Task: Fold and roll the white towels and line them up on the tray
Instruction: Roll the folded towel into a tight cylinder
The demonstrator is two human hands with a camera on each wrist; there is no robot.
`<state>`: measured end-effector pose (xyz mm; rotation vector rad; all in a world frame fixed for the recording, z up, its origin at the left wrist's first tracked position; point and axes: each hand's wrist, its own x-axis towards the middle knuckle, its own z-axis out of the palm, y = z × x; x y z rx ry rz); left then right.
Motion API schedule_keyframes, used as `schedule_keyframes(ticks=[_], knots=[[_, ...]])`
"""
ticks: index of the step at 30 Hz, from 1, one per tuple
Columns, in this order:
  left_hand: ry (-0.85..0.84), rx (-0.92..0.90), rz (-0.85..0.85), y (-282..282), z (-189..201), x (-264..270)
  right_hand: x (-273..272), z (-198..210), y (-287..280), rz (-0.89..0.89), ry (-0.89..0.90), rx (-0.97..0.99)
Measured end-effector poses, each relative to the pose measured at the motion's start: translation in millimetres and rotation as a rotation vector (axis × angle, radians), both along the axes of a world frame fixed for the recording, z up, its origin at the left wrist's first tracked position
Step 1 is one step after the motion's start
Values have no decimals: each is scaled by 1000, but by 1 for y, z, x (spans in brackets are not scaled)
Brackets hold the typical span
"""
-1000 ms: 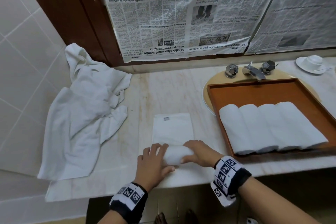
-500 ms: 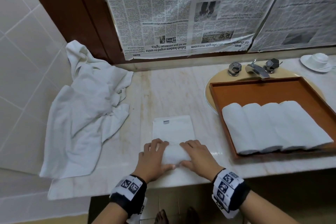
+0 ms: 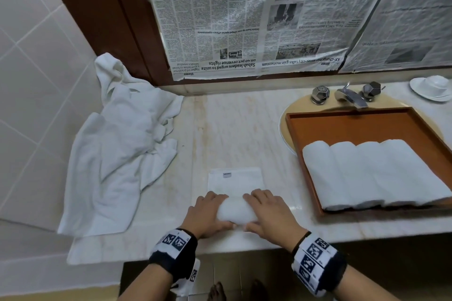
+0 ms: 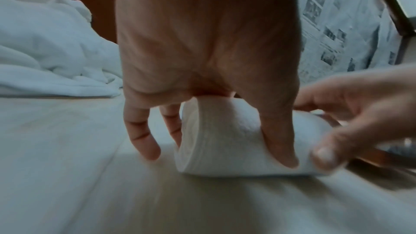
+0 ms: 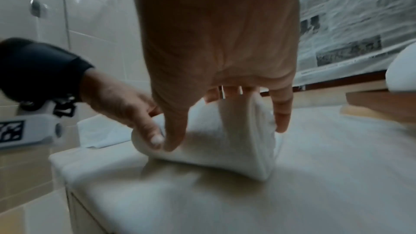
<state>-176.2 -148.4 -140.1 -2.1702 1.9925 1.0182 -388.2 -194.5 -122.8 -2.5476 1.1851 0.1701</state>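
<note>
A white towel (image 3: 234,179) lies folded flat on the marble counter, its near end wound into a thick roll (image 3: 236,211). My left hand (image 3: 208,212) grips the roll's left end and my right hand (image 3: 266,212) grips its right end, fingers over the top and thumbs behind. In the left wrist view the roll (image 4: 220,134) shows its spiral end between thumb and fingers. In the right wrist view the roll (image 5: 227,141) sits under my palm. Several finished rolls (image 3: 367,173) lie side by side in the brown tray (image 3: 342,124).
A heap of loose white towels (image 3: 122,144) covers the counter's left side against the tiled wall. The tray rests over the sink below the tap (image 3: 349,95). A white cup and saucer (image 3: 433,87) stand at the far right. Newspaper covers the mirror behind.
Both hands have rolled the towel away from the counter's front edge. The roll is thicker and the flat part beyond it is shorter.
</note>
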Motion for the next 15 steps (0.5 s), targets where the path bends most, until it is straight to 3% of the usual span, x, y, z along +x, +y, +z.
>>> schedule_keyframes(ticks=[3,9,11,13,15], knots=[[-2,19,-4,-3,2,0,1,-5,-4,-14,-30,51],[-103,-317,-94,18,-4,-7,0,11,-32,-162,-124,508],[-92,-343,-87,22,-7,-8,-2,13,-35,-164,-167,604],[-72,-288,-75,18,-7,-5,-3,12,-29,-160,-152,530],[-15,-197,-53,10,-3,0,-4,-1,-11,-106,-47,156]])
